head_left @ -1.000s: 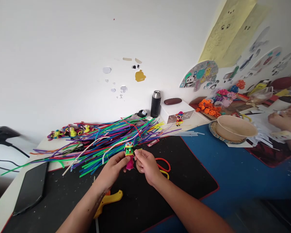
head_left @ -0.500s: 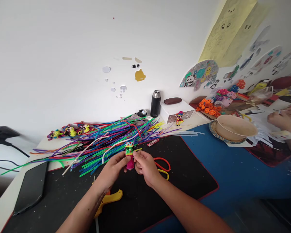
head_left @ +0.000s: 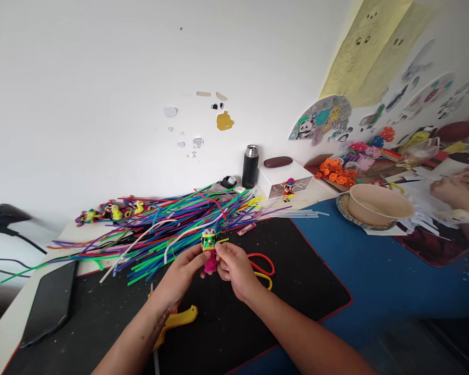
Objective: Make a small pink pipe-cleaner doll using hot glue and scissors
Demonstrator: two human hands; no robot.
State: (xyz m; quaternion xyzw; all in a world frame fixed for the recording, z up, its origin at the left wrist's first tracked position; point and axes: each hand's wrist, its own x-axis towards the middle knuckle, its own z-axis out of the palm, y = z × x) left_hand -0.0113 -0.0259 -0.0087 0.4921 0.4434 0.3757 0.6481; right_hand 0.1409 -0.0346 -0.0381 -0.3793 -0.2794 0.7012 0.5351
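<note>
Head view, small figure (head_left: pixel 208 250) (green face, pink body), pinched upright between both hands

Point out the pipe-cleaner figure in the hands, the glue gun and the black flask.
pipe-cleaner figure (head_left: pixel 208 242): head view, green face.
glue gun (head_left: pixel 180 318): head view, yellow handle.
black flask (head_left: pixel 250 170): head view, dark body.

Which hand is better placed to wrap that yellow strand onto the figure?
Right. The right hand already pinches the yellow strand beside the figure; the left hand grips the figure's body.
</note>
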